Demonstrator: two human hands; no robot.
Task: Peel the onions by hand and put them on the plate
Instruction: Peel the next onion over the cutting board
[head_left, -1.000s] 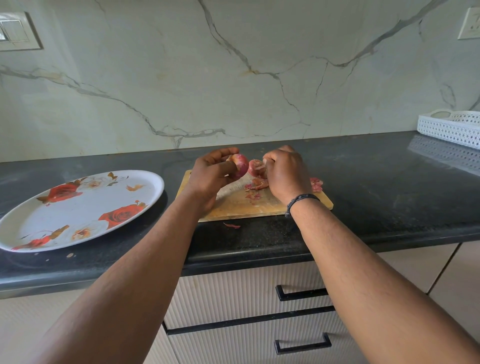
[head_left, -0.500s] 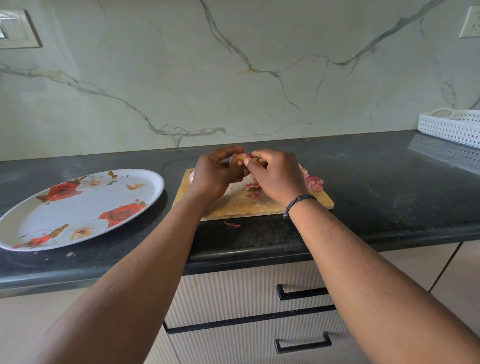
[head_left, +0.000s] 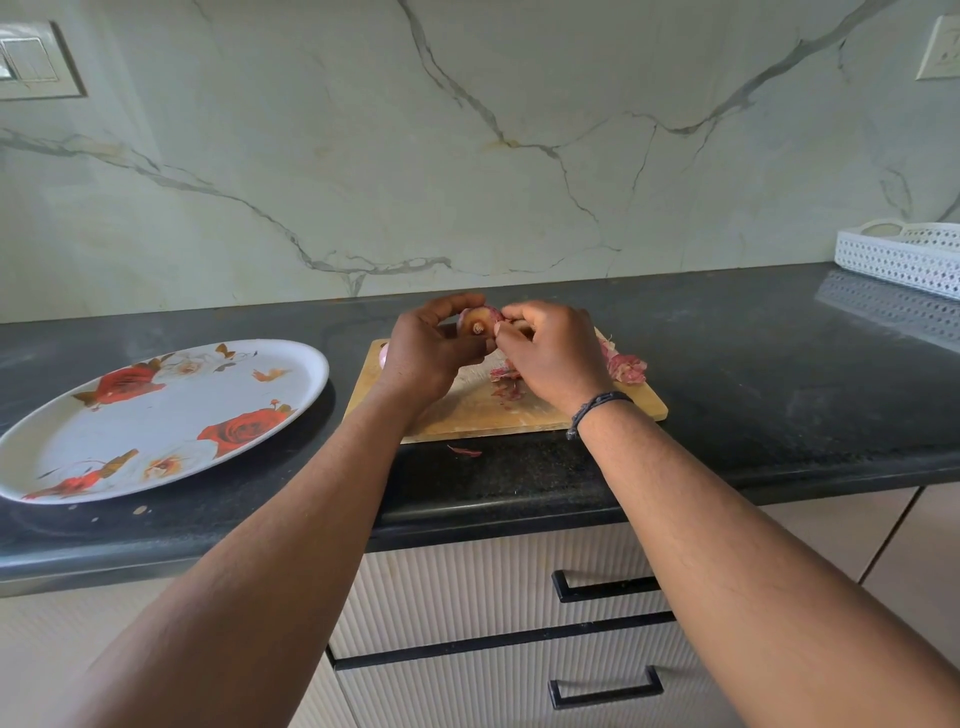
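Note:
My left hand (head_left: 428, 348) grips a small red onion (head_left: 478, 321) above the wooden cutting board (head_left: 467, 410), with the onion's root end turned toward me. My right hand (head_left: 550, 353) is against the onion's right side, its fingertips pinching at the skin. Loose reddish peels (head_left: 626, 366) lie on the board to the right and under my right hand. A bit of another pale onion (head_left: 383, 357) peeks out at the board's left edge behind my left wrist. The oval white plate with red roses (head_left: 156, 415) lies to the left, with no onions on it.
A single peel scrap (head_left: 465, 451) lies on the black countertop (head_left: 779, 389) in front of the board. A white perforated basket (head_left: 904, 254) stands at the far right by the marble wall. Drawers with black handles (head_left: 605, 590) are below the counter edge.
My right hand has closed in on the onion from the right, and the onion has turned so its root end faces me. Both hands stay above the board.

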